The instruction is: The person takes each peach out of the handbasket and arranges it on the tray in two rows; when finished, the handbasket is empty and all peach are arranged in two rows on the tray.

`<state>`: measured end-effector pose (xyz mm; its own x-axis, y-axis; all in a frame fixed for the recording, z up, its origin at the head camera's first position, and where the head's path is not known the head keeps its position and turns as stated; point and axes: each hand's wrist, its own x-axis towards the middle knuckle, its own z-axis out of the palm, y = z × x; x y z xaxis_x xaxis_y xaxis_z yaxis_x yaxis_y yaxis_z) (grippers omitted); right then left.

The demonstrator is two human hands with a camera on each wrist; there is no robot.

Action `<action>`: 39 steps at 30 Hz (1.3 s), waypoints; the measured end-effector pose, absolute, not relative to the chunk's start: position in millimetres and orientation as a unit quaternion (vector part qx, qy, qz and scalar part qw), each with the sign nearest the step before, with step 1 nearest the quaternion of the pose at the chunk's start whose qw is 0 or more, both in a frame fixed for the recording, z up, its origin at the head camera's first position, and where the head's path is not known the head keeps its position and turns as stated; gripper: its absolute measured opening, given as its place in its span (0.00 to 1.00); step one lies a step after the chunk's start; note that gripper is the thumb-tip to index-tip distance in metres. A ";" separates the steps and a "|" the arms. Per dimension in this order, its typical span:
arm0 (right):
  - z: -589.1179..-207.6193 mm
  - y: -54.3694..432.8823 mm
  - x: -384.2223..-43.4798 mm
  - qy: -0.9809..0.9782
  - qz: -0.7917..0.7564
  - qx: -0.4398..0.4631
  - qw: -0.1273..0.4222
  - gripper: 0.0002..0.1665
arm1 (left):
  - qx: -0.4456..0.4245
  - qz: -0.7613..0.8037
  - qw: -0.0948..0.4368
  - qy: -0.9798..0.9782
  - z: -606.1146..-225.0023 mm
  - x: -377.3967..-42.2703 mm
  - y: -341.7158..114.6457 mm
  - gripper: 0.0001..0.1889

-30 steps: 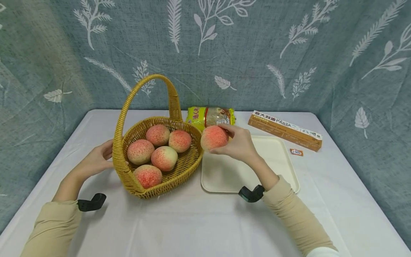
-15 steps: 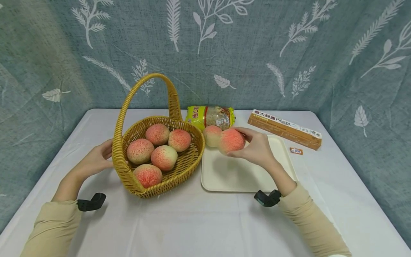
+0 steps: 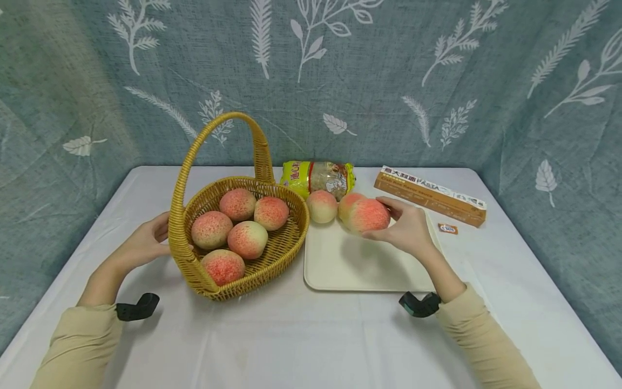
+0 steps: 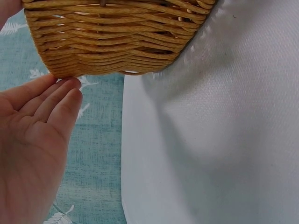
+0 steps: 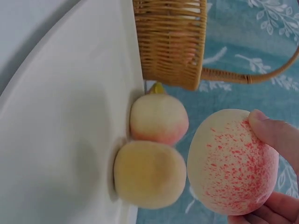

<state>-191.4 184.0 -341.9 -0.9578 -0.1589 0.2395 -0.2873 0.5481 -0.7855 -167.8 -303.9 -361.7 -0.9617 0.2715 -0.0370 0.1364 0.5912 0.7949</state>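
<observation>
The right hand [image 3: 412,229] had its fingers spread wide around a speckled peach [image 3: 371,216], thumb on the near side, holding it over the far part of the tray [image 3: 350,273]. Two other peaches [image 3: 322,207] sat at the tray's far edge, toward its left corner. To the left of the tray, the left hand [image 3: 138,246] laid nearly straight fingers against the basket [image 3: 252,282]. The held peach looked light and fairly firm, its matte skin unlikely to slip, though hard squeezing might have dented it. Its round sides suited a hold across the widest part, from the tray's right, leaving the underside free.
</observation>
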 end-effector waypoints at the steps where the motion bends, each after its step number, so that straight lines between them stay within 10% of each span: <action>1: -342.0 186.1 -191.4 -0.879 0.455 0.125 0.071 0.42 | 0.115 0.440 0.078 0.887 -361.7 -167.5 -304.1 0.46; 39: -366.9 232.1 -228.0 -0.952 0.303 0.030 0.025 0.46 | 0.118 0.443 0.088 0.884 -357.1 -165.4 -303.9 0.46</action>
